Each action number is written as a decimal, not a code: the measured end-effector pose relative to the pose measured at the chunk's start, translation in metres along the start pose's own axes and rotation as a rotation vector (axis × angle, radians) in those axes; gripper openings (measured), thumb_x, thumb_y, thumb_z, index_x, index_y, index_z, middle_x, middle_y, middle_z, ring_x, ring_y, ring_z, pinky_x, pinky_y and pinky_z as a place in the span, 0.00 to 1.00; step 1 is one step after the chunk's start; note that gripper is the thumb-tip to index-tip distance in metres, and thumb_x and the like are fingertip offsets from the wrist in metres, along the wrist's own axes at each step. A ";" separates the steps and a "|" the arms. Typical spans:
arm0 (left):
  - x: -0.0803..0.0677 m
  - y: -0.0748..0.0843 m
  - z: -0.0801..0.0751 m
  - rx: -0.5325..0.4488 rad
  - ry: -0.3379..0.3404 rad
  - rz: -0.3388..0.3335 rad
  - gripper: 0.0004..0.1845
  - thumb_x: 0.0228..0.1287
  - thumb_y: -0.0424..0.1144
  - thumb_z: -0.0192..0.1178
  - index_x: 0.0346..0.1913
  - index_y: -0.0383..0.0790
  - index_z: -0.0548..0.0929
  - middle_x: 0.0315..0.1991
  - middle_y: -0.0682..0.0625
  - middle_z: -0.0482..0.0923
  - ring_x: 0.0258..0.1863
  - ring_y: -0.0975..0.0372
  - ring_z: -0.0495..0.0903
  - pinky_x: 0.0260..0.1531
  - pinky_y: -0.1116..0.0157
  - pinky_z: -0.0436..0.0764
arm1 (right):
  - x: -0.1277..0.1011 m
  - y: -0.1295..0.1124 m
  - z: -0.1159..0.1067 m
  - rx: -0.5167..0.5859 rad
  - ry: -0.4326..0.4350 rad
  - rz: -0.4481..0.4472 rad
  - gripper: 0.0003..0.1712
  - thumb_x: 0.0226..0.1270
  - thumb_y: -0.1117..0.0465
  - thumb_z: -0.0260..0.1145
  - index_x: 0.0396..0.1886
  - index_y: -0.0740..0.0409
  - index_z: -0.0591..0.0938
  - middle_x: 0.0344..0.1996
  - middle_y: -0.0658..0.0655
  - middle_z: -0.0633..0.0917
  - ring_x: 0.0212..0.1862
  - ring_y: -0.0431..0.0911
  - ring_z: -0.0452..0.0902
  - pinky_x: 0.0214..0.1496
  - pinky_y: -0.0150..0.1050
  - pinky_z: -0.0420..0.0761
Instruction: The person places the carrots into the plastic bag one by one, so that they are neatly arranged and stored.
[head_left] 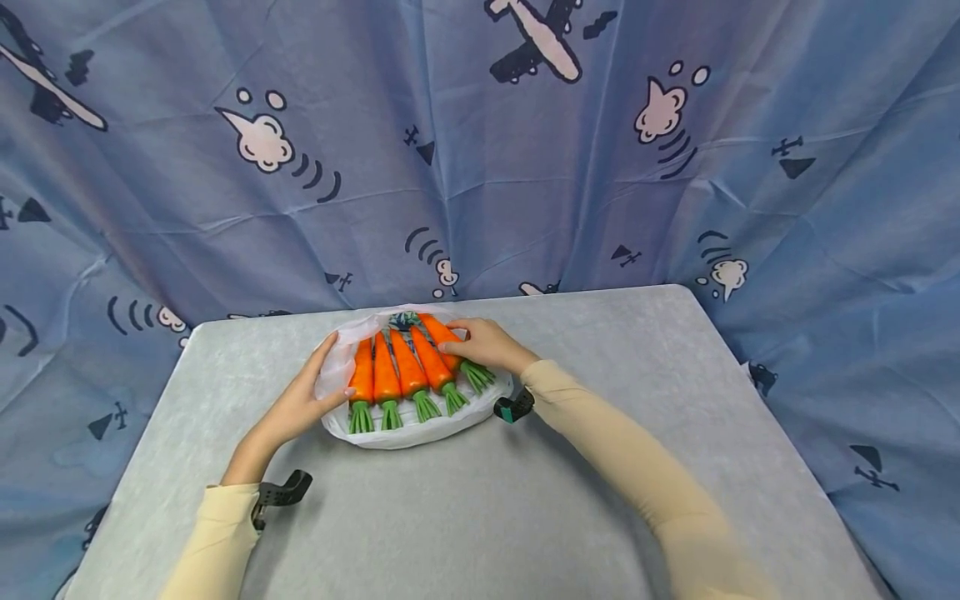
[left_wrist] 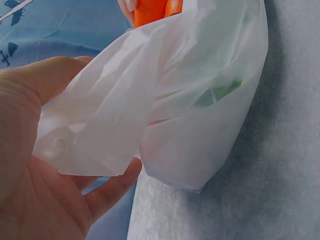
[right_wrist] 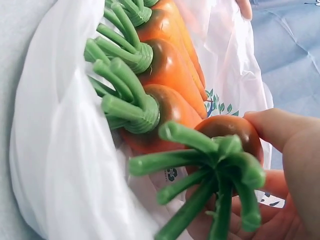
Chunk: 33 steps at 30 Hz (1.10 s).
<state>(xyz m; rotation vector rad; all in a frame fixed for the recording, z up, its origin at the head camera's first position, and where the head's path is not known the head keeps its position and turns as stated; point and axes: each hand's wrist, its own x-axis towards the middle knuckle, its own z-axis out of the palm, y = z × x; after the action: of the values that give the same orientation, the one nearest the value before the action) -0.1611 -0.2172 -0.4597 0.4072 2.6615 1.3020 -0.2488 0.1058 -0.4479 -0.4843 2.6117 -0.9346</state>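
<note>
Several glossy orange toy carrots (head_left: 386, 371) with green stems lie side by side in a white plastic bag (head_left: 408, 435). My right hand (head_left: 487, 343) grips the rightmost carrot (right_wrist: 220, 132), thumb on one side and fingers on the other. Its stems point at the camera in the right wrist view. At the bag's left side, my left hand (head_left: 294, 400) is spread wide and touches the plastic. A loose flap of the bag covers part of that hand (left_wrist: 55, 200) in the left wrist view.
The bag rests near the back edge of a pale grey table (head_left: 465, 517). Behind it hangs a blue curtain (head_left: 375, 217) printed with airplanes. A black band sits on each wrist.
</note>
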 end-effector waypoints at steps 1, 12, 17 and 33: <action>0.000 0.000 0.000 -0.001 0.001 0.001 0.52 0.66 0.46 0.65 0.81 0.56 0.39 0.81 0.40 0.38 0.79 0.38 0.42 0.72 0.31 0.49 | 0.001 0.000 0.000 -0.005 0.005 -0.004 0.35 0.67 0.43 0.64 0.69 0.54 0.74 0.38 0.56 0.85 0.34 0.44 0.74 0.34 0.31 0.72; 0.002 -0.001 0.002 0.001 -0.003 -0.004 0.52 0.66 0.45 0.65 0.81 0.56 0.39 0.81 0.39 0.38 0.79 0.38 0.42 0.72 0.32 0.49 | 0.009 0.000 0.007 -0.018 0.026 0.032 0.33 0.69 0.44 0.62 0.69 0.55 0.74 0.56 0.58 0.84 0.44 0.47 0.79 0.48 0.39 0.80; 0.002 -0.001 0.001 0.008 -0.001 -0.004 0.52 0.66 0.45 0.65 0.81 0.56 0.39 0.81 0.39 0.39 0.79 0.38 0.43 0.72 0.32 0.50 | 0.009 0.000 0.008 -0.021 0.032 0.049 0.34 0.70 0.44 0.62 0.69 0.56 0.73 0.52 0.59 0.85 0.43 0.47 0.78 0.48 0.40 0.80; 0.001 0.001 0.002 0.000 -0.002 0.010 0.52 0.65 0.45 0.66 0.81 0.55 0.39 0.81 0.39 0.39 0.79 0.38 0.43 0.72 0.32 0.49 | 0.004 0.008 0.014 -0.069 0.059 0.085 0.34 0.70 0.45 0.63 0.69 0.59 0.73 0.56 0.60 0.84 0.54 0.50 0.81 0.62 0.47 0.80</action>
<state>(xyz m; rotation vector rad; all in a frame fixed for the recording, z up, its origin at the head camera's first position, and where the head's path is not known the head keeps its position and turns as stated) -0.1619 -0.2149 -0.4599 0.4217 2.6608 1.3040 -0.2483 0.1021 -0.4643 -0.3651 2.7016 -0.8466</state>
